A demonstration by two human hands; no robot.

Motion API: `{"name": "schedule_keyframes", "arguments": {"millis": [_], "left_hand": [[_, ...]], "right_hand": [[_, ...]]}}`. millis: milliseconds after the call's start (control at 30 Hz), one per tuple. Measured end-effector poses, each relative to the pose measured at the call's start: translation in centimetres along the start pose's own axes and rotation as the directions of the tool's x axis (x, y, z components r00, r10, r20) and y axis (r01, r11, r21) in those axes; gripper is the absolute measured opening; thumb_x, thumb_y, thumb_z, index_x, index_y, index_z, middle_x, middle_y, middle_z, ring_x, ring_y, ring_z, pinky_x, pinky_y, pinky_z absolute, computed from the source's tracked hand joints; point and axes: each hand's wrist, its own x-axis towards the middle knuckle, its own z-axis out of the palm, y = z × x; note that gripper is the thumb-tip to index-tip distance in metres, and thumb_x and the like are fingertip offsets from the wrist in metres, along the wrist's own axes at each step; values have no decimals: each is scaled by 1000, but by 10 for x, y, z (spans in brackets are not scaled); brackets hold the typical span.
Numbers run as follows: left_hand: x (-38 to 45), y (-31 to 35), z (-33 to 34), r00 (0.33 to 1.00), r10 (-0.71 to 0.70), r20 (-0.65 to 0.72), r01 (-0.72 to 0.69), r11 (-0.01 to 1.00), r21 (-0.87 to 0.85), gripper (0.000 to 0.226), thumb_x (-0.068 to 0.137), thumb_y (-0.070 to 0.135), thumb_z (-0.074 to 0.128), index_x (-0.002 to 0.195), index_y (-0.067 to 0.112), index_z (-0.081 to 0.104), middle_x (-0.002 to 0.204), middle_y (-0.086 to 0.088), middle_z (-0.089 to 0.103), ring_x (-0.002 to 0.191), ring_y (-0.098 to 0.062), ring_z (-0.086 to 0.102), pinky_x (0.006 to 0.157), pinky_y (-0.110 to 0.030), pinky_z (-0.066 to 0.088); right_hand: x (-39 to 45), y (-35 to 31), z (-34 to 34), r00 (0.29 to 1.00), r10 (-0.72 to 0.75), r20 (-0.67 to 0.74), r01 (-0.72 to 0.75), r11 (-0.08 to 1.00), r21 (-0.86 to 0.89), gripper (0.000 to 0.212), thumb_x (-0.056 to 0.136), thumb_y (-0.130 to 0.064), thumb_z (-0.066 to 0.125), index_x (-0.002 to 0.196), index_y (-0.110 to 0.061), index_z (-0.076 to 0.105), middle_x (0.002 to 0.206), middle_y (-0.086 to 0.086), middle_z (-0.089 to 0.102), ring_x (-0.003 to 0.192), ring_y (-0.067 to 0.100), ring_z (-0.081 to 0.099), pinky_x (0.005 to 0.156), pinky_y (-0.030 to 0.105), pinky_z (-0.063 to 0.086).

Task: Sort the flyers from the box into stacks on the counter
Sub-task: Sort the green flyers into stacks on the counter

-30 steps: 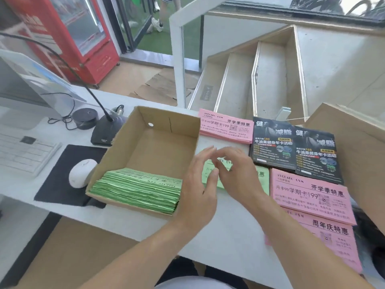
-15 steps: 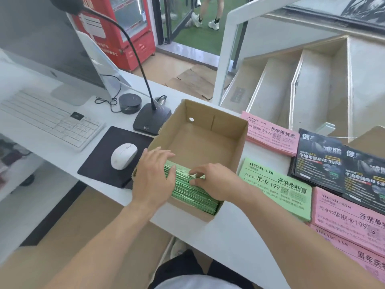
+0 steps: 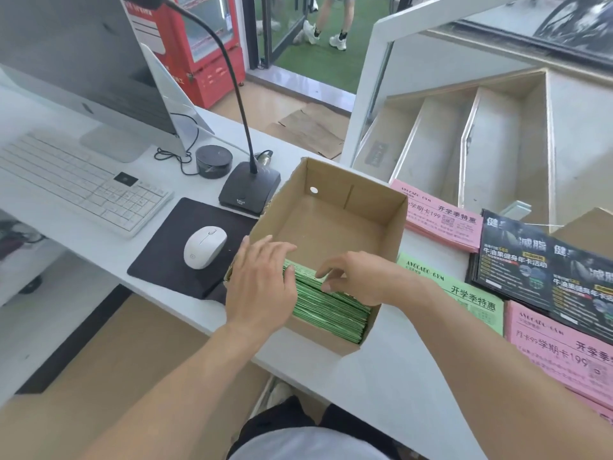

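An open cardboard box (image 3: pixel 335 180) stands on the white counter (image 3: pixel 391 386). A thick pack of green flyers (image 3: pixel 331 310) leans against its near wall. My left hand (image 3: pixel 262 283) rests over the left end of that pack with fairly straight fingers. My right hand (image 3: pixel 360 277) sits on the pack's top, its curled fingertips picking at the uppermost flyers. Right of the box lie a green flyer stack (image 3: pixel 464 293), a pink stack (image 3: pixel 444 227) behind it, two black flyer stacks (image 3: pixel 530 267), and more pink flyers (image 3: pixel 560 353) at the right edge.
Left of the box are a white mouse (image 3: pixel 205 246) on a black pad (image 3: pixel 166 257), a gooseneck microphone base (image 3: pixel 249 190), a keyboard (image 3: pixel 79 184) and a monitor (image 3: pixel 76 61). Another cardboard piece (image 3: pixel 587 227) shows at far right. Stairs drop away behind the counter.
A second ago both hands were on the green flyer right of the box. They have moved left into the box onto the green pack, and my view has turned left.
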Motion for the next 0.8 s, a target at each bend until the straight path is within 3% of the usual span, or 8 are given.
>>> {"name": "schedule_keyframes", "arguments": {"millis": [67,167,233,333,433,533,667,800], "left_hand": [[0,0,0,1000,-4,-3,4,1000,-2,32,92,20,58,124,22,62,124,9,65,135,-14,46,125,-43,16],[-1,0,0,1000,9,-13,-9,1000,-15,33,91,20,59,124,22,61,125,9,65,134,-15,47,125,-43,17],[-1,-1,0,1000,16,-23,-17,999,-34,36,91,21,58,127,21,60,129,8,63,136,-15,45,125,-43,17],[-2,-1,0,998,-13,-62,8,997,-82,52,92,28,59,142,18,48,153,0,44,148,-18,30,125,-42,18],[-4,3,-5,995,29,-97,-44,987,-154,64,90,48,61,145,18,44,157,1,38,152,-17,21,123,-46,21],[-6,20,-9,984,176,-21,-175,945,-276,78,83,62,67,143,18,47,151,4,45,148,-14,29,119,-46,28],[-10,78,-3,945,317,78,-279,907,-315,97,73,61,73,152,21,33,156,1,33,146,-18,30,118,-37,32],[-4,119,6,927,373,-41,-364,865,-346,71,71,6,73,138,12,53,142,-6,57,128,-24,56,98,-41,53]], "right_hand": [[0,-2,-2,1000,6,6,-6,1000,4,34,99,-37,63,133,-28,63,119,-9,72,95,12,59,81,28,43],[-1,-12,0,999,17,-50,-25,984,-176,36,97,-29,54,132,-32,60,118,-2,71,104,24,64,86,34,52],[0,-15,6,989,22,-147,-68,945,-320,39,91,-24,55,130,-30,59,111,3,72,94,31,65,76,36,54],[0,-17,9,945,30,-325,-140,936,-322,25,98,-25,52,122,-23,59,104,8,73,84,36,65,69,37,52],[-12,-16,3,867,93,-489,-184,973,-141,24,101,-27,48,122,-25,60,107,6,74,90,36,67,76,41,55],[-40,-17,-13,803,216,-556,-77,962,264,36,96,-25,54,125,-42,66,103,-6,75,92,23,68,77,33,55],[-78,-10,-24,807,374,-458,177,586,791,30,95,-11,59,101,-34,77,89,-9,78,77,11,68,70,28,51],[-113,10,-22,790,453,-414,276,340,899,31,101,-10,50,93,-22,77,91,-4,78,77,14,68,67,29,54]]}}
